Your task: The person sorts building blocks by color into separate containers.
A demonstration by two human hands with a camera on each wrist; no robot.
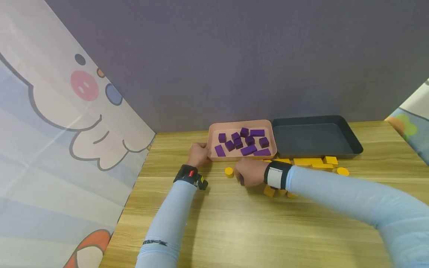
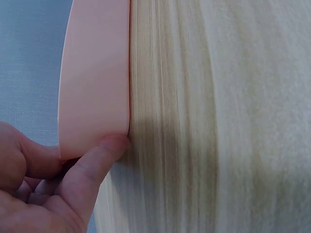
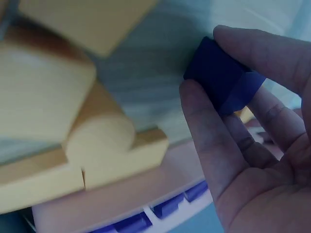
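At the front left corner of the pink tray [image 1: 242, 158], my left hand [image 1: 199, 154] holds the tray's outside. In the left wrist view the thumb [image 2: 109, 148] presses the wall low at the corner, and the other fingers curl in beside it. My right hand [image 1: 252, 172] is in front of the tray, close over the table. It pinches a dark purple block [image 3: 218, 73] between thumb and fingertips, as the right wrist view shows; in the head view the hand mostly hides it. Several purple blocks [image 1: 248, 150] lie in the pink tray.
A dark grey tray [image 1: 311, 136] stands against the pink tray's right side. Several yellow blocks [image 1: 330, 160] lie in front of the trays, partly behind the right forearm. One yellow round block [image 1: 229, 172] sits left of the right hand. A grey wall [image 1: 251, 67] rises behind.
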